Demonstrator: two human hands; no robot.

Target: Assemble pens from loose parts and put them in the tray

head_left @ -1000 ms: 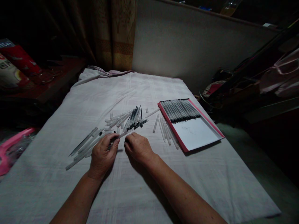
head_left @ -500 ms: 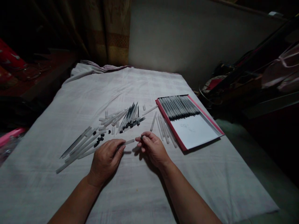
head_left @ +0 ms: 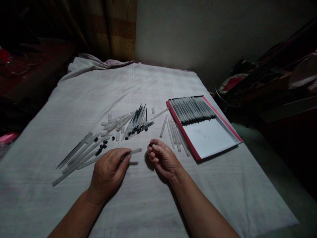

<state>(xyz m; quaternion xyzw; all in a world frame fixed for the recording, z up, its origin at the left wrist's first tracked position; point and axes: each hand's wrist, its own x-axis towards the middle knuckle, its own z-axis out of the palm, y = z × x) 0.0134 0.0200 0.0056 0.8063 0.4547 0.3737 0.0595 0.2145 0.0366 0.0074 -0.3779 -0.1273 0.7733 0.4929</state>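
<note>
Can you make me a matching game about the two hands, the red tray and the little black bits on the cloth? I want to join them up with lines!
Things:
1. left hand
2. right hand
3. red tray
4. loose black bits

What goes with each:
A. lie on the white cloth
B. pinches one black bit
C. has a row of pens at its far end
D. holds a clear tube

Right pairs: 1-D, 2-B, 3-C, 4-A.
</note>
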